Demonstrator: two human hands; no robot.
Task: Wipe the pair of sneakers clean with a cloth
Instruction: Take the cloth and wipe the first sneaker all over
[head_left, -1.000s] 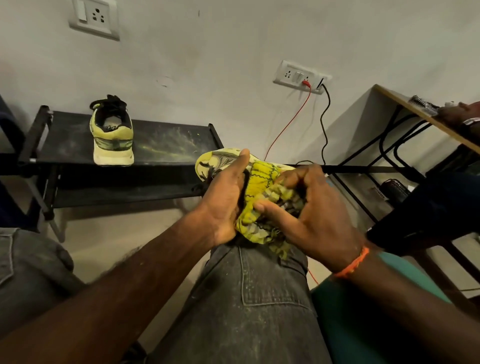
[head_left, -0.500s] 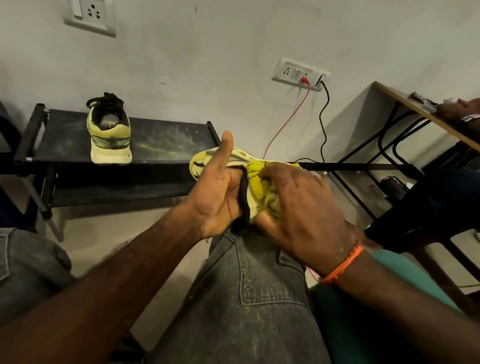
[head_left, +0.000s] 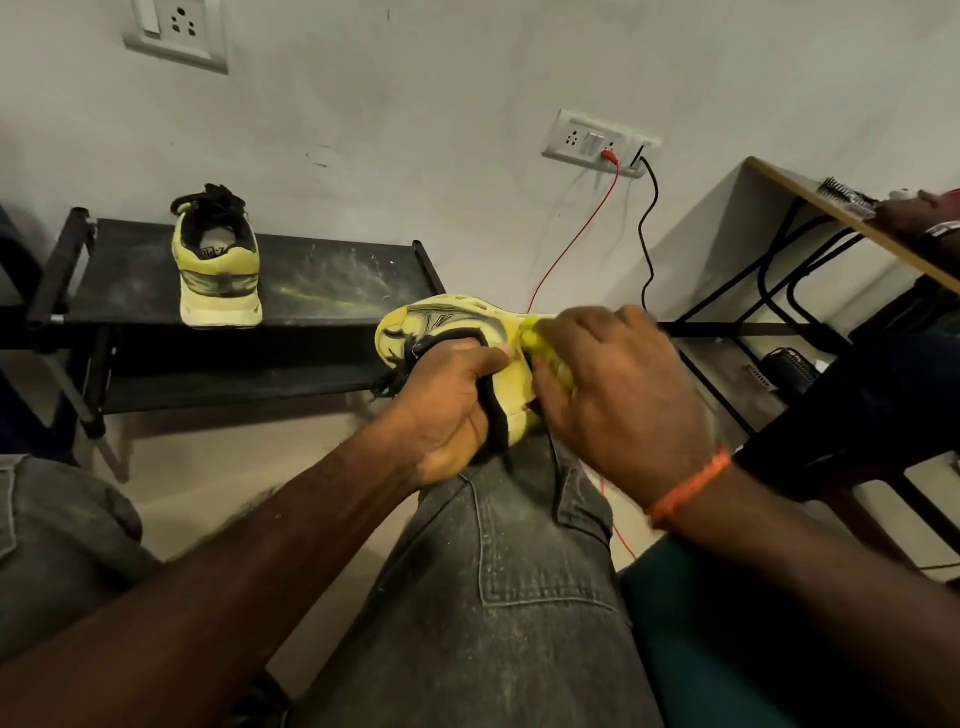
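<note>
A yellow sneaker (head_left: 447, 325) lies on its side on my right knee, sole facing the wall. My left hand (head_left: 449, 400) grips it at the black collar, fingers curled into the opening. My right hand (head_left: 615, 387) holds a yellow patterned cloth (head_left: 545, 348) bunched under its fingers and presses it against the sneaker's side near the sole. Most of the cloth is hidden beneath that hand. The second yellow sneaker (head_left: 218, 260) stands upright, heel toward me, on a black rack (head_left: 332, 280).
The black rack is dusted with yellow powder. A wall socket (head_left: 602, 143) has red and black cables hanging down. At the right stands a wooden table (head_left: 852, 223) on a black frame, with another person's arm on it. A green seat (head_left: 701, 623) is beside my leg.
My right hand has slid the cloth up and to the right along the sneaker. My left thumb has come down and now curls onto the collar. More of the sneaker's side shows.
</note>
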